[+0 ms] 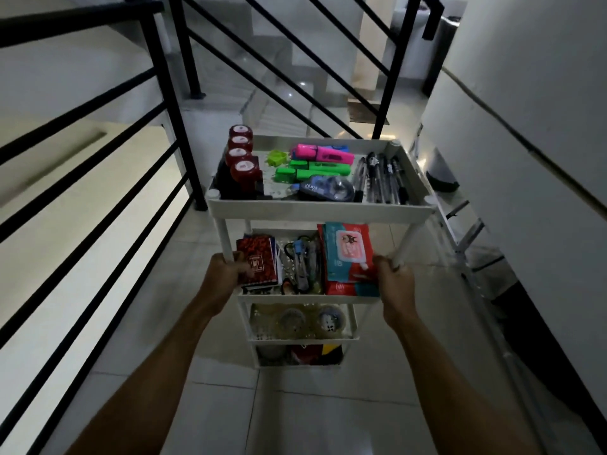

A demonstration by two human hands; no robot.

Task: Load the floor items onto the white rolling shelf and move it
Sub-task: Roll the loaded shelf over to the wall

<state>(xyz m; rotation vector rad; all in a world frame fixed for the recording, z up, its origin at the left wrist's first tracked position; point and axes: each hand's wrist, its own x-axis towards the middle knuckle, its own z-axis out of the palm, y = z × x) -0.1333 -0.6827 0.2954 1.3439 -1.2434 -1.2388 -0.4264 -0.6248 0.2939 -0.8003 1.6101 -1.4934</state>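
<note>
The white rolling shelf (320, 210) stands on the tiled floor in front of me, with several tiers. Its top tray holds red-capped bottles (241, 159), pink and green highlighters (320, 160), a tape dispenser (328, 189) and black pens (381, 178). The second tier carries red notebooks (259, 264), scissors and tools (303, 264) and wet wipe packs (348, 254). Clear tape rolls (307, 320) lie on the third tier. My left hand (226, 274) grips the near-left post. My right hand (392, 274) grips the near-right post.
A black metal railing (131, 165) runs along the left and behind the shelf, with stairs going down beyond it. A folded white ladder (466, 238) leans on the wall at right. A dark bin (441, 174) sits by that wall.
</note>
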